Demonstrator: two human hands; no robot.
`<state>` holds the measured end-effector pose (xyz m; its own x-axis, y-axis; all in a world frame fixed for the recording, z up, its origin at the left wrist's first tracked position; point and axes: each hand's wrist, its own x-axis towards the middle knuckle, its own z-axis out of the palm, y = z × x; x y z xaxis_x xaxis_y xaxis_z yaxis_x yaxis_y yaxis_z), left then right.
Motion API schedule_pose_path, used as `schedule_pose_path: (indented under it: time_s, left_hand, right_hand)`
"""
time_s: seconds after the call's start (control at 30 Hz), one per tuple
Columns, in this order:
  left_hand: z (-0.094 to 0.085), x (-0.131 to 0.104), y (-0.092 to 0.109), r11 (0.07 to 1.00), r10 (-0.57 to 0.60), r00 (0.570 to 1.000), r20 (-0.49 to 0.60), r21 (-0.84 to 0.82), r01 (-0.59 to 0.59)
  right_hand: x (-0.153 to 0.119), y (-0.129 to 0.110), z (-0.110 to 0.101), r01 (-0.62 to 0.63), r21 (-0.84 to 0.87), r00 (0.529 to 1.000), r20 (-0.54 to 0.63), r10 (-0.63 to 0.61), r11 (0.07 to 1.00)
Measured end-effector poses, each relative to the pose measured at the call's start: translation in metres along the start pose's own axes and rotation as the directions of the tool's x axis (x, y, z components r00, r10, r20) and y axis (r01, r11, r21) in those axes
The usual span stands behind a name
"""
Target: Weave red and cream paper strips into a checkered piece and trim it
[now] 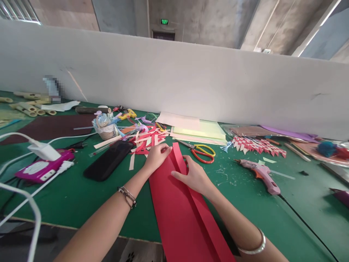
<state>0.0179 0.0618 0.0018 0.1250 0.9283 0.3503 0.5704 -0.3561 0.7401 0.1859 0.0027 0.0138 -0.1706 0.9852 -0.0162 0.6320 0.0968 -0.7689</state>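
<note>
A long red paper sheet (174, 203) lies lengthwise on the green table, its near end reaching past the table edge. A narrow strip along its right side is folded up. My left hand (158, 157) pinches the far left corner of the sheet between thumb and fingers. My right hand (195, 174) is at the folded strip, with the thumb over the sheet and the fingers curled round the strip's outer side. Scissors (203, 153) with yellow and red handles lie just beyond my right hand. Red and pale paper strips (144, 140) are heaped beyond my left hand.
A black phone (108, 160) and a purple power strip (45, 166) with white cables lie left. A pink glue gun (260, 174) with a black cord is at right. Pale paper sheets (199, 129) lie before the white partition (174, 80); checkered paper pieces (257, 145) are beside them.
</note>
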Motion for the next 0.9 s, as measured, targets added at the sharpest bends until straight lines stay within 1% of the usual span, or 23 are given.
schedule_pose_path:
  time_s: [0.1, 0.23, 0.37, 0.47, 0.53, 0.63, 0.73, 0.9]
  left_hand:
    - [0.001, 0.000, 0.000, 1.000, -0.007, 1.000, -0.002, -0.008, 0.007]
    - [-0.001, 0.000, -0.001, 1.000, -0.006, 1.000, -0.017, -0.018, 0.005]
    - [-0.003, 0.002, -0.004, 1.000, 0.001, 0.999, -0.037, -0.024, -0.002]
    - [-0.004, 0.002, -0.006, 1.000, 0.003, 0.999, -0.051, -0.025, -0.004]
    - [-0.004, 0.003, -0.007, 1.000, 0.002, 0.998, -0.056, -0.027, -0.003]
    - [-0.006, 0.003, -0.007, 0.999, -0.003, 0.998, -0.065, -0.033, 0.001]
    - [-0.009, 0.004, -0.005, 0.999, -0.005, 0.997, -0.078, -0.041, 0.001]
    - [-0.016, 0.006, -0.003, 0.999, -0.002, 0.995, -0.097, -0.047, -0.003]
  right_hand:
    - [0.003, 0.003, -0.001, -0.008, 0.076, 1.000, -0.019, 0.010, 0.997]
    - [0.012, 0.013, -0.007, -0.058, 0.231, 0.998, 0.006, 0.058, 0.971]
    - [0.015, 0.016, -0.009, -0.160, 0.360, 0.986, 0.102, 0.131, 0.919]
    - [0.014, 0.015, -0.009, -0.232, 0.417, 0.969, 0.177, 0.171, 0.879]
    - [0.014, 0.015, -0.009, -0.258, 0.445, 0.962, 0.202, 0.185, 0.858]
    - [0.014, 0.015, -0.011, -0.275, 0.479, 0.956, 0.226, 0.185, 0.834]
    - [0.014, 0.016, -0.012, -0.264, 0.504, 0.957, 0.243, 0.158, 0.823]
    - [0.017, 0.023, -0.015, -0.228, 0.526, 0.967, 0.223, 0.125, 0.819]
